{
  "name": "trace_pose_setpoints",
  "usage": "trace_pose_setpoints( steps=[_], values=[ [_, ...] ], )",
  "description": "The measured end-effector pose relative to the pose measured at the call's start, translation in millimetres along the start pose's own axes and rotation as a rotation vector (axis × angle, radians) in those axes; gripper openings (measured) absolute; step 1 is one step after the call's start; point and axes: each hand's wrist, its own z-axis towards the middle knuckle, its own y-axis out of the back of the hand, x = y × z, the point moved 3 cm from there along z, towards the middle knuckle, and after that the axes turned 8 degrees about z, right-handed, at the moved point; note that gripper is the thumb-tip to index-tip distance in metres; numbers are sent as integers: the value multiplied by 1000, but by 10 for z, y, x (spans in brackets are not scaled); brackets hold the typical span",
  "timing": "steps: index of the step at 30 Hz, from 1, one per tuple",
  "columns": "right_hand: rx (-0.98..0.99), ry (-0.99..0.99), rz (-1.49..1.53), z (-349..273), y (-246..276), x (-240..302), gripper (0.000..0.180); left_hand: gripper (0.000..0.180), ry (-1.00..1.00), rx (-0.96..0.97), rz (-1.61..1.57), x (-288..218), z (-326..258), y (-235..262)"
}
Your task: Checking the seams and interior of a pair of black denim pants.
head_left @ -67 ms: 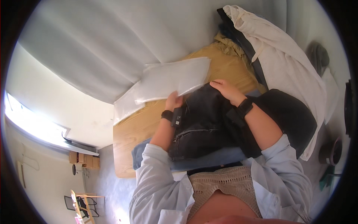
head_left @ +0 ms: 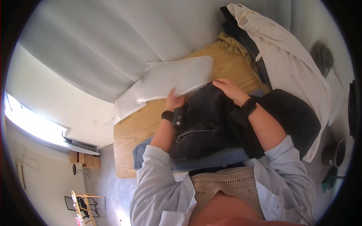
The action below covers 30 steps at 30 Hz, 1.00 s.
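A pair of black jeans (head_left: 201,126) with pale stitching lies in front of me over other folded clothes. My right hand (head_left: 229,90) is closed on the far edge of the black cloth, thumb on top. At the left edge of the jeans is my left hand (head_left: 174,101), closed around the cloth there; its fingers are partly hidden and slightly blurred. Just beyond the left hand lie clear plastic bags (head_left: 179,77), flat and overlapping. Blue denim (head_left: 143,152) shows under the black jeans on the near side.
Mustard-coloured cloth (head_left: 215,56) covers part of the wooden table (head_left: 124,150). White trousers (head_left: 290,60) are heaped at the right over dark garments. A grey curtain (head_left: 113,37) hangs behind. Boxes (head_left: 86,160) and a chair (head_left: 88,207) stand far left; a dark bin (head_left: 333,152) is at right.
My left hand has shifted slightly to the left. My right hand and the black jeans stay almost where they were.
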Motion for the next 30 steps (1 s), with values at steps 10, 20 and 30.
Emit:
trace_pose_setpoints(
  steps=[10,20,30],
  values=[
    [-10,24,-65,-40,-48,50,35,25,-15,-201,236,-533,83,146],
    [11,65,-36,-3,-43,-1,37,29,208,-43,176,271,308,-155],
    [-26,36,-36,-19,-53,-13,37,48,43,50,-70,-4,204,-132]
  ],
)
